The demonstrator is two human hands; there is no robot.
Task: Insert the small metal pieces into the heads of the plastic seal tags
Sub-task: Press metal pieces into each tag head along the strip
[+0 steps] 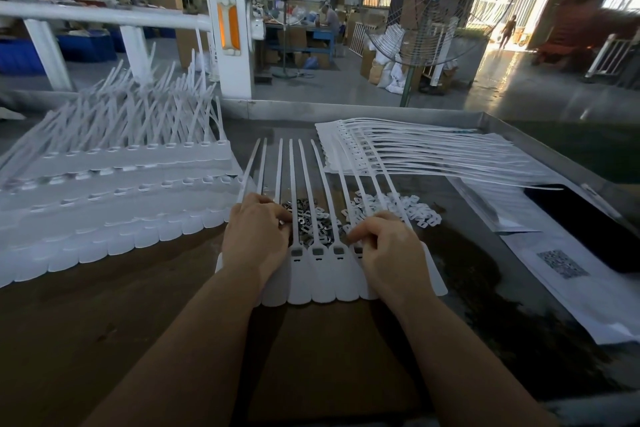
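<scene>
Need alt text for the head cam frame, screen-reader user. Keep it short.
Two bare hands, left hand and right hand, work with curled fingers over a joined strip of white plastic seal tags on a brown table. Loose small metal pieces lie just beyond, with more tag stacks at left.

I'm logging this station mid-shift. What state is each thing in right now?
Left hand: fingers curled, resting on the tag row.
Right hand: fingers curled at a tag head; any held piece is hidden.
Tag row: flat, joined, straps pointing away; three heads visible.
Metal pieces: loose pile under the straps.
White clips: loose pile.
Left stack: layered, straps sticking up.
Right stack: lying flat.
Fan: cannot tell if spinning.
</scene>
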